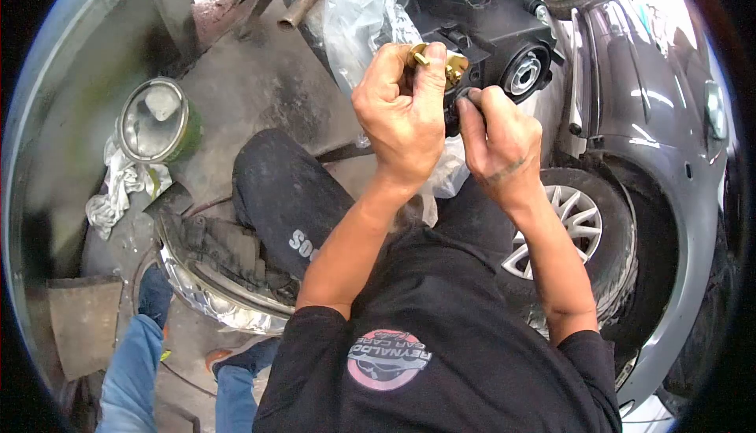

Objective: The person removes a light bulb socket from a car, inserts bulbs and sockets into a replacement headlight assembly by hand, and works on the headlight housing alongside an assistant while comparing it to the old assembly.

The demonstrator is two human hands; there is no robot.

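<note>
One black shirt (480, 331) reads "CAR CARE"; left hand (403, 110) pinches brass part (455, 68), right hand (505, 135) dark piece (463, 95).

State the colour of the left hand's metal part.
The metal part is brass-gold, shown in the head view.

Fitting (456, 66), one: brass-coloured metal, shiny, with short projecting prongs; held in the left grip (403, 114), the thumb lying across it, partly hidden. Small dark part (465, 94), one: pinched in the right grip (504, 130), just beside the fitting; largely covered, its full shape and any join unclear.
</note>
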